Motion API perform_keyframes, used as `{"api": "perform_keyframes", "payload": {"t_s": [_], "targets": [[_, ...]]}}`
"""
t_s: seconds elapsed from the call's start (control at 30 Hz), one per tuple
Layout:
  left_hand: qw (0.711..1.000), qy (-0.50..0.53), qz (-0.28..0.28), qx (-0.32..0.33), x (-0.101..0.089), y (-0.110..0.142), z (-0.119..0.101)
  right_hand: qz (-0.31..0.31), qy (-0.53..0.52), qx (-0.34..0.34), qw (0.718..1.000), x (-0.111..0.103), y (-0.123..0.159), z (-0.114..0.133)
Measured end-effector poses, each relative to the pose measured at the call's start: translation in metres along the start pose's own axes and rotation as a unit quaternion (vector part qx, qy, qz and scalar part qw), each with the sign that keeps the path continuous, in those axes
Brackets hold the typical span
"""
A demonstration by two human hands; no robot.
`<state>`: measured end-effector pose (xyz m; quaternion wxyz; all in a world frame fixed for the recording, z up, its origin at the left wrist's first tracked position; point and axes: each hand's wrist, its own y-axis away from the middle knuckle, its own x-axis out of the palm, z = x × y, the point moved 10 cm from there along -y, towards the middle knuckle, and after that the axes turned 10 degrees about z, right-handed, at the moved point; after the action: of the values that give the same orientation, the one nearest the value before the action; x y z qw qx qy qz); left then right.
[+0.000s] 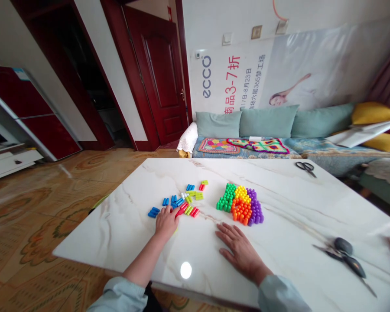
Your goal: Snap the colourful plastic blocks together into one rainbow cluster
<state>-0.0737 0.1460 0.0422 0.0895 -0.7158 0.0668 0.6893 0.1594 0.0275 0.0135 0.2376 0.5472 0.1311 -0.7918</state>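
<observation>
My left hand (167, 223) curls down among loose plastic pegs (178, 201) at 12 o'clock; can't tell if it grips one. My right hand (242, 252) lies open, flat on the marble table (94, 247), just below the peg cluster (241, 207) at 1 o'clock. Sliding it forward could break the cluster. Scissors (306, 168) sit at 2 o'clock, a second pair (342, 255) at 3.

Glossy plastic pegs (189, 210) lie just ahead of the left fingers (167, 211). Beyond the right fingers (225, 234), a stud block (240, 206) is shiny plastic too. Under both, the surface (279, 208) is polished, smooth, marble-like stone. Well right of the right fingers, scissors (344, 258): metal blades, dark handles.
</observation>
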Motion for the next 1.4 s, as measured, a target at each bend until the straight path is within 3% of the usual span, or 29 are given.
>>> {"api": "perform_keyframes", "payload": {"t_s": [0.13,0.23,0.37,0.47,0.6,0.73,0.83,1.1,1.23,1.4], "targets": [[0.997,-0.034,0.063,-0.001,-0.001,-0.010,-0.006,0.002,-0.006,0.003,1.000,-0.001,0.001,0.001],[0.999,-0.020,0.050,0.007,-0.009,-0.015,-0.005,0.002,-0.007,0.005,1.000,-0.002,0.001,0.001],[0.998,0.055,-0.028,0.024,-0.025,-0.019,0.000,0.003,-0.006,0.009,1.000,-0.003,0.001,0.001],[0.979,0.160,-0.118,0.042,-0.034,-0.016,-0.003,0.002,-0.008,0.010,1.000,-0.003,0.001,0.002],[0.942,0.268,-0.193,0.059,-0.025,-0.005,-0.029,-0.001,-0.009,0.009,1.000,-0.004,0.001,0.003],[0.942,0.263,-0.165,0.124,-0.007,0.011,-0.081,-0.005,-0.009,0.006,1.000,-0.005,0.001,0.003],[0.947,0.244,-0.143,0.154,-0.001,0.023,-0.102,-0.005,-0.008,0.006,1.000,-0.004,0.001,0.002],[0.958,0.220,-0.141,0.118,0.001,0.016,-0.088,-0.009,-0.005,0.001,1.000,-0.004,0.001,0.003],[0.973,0.174,-0.098,0.114,0.007,0.005,-0.092,-0.008,-0.002,0.004,1.000,-0.003,0.001,0.003],[0.962,0.215,-0.108,0.129,0.006,0.009,-0.098,-0.010,-0.011,0.005,1.000,-0.004,0.002,0.003]]}}
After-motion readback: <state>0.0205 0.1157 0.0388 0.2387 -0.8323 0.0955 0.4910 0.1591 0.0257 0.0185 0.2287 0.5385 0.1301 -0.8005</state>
